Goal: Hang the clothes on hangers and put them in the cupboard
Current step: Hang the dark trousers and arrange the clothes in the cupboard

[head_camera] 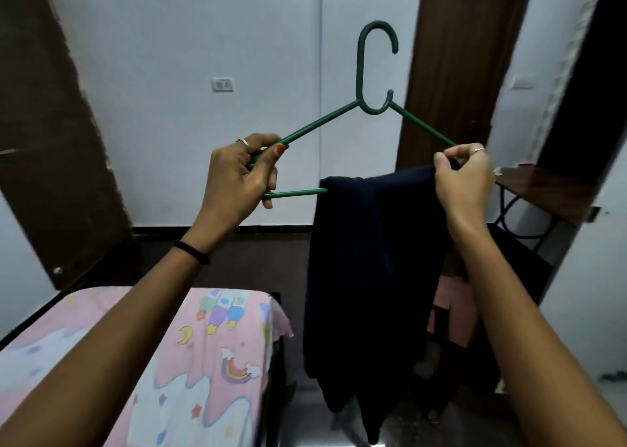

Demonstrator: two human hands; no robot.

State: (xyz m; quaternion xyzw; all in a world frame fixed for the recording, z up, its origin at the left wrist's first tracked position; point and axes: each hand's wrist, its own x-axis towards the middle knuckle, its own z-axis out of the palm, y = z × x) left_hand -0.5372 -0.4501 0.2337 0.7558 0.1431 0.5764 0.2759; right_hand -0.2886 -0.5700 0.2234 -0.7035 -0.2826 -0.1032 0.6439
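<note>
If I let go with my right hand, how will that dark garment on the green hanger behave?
The dark garment looks floppy: it droops in long folds over the green hanger bar. Bunched toward the right hand, it would probably tilt the hanger and might slide off the smooth-looking bar.

readable text: none
bedsheet: printed pictures only (moon, stars, rainbow, rockets), no lettering
wall switch plate: no legible marking
hanger: no brand or marking visible
dark garment: no label visible
</note>
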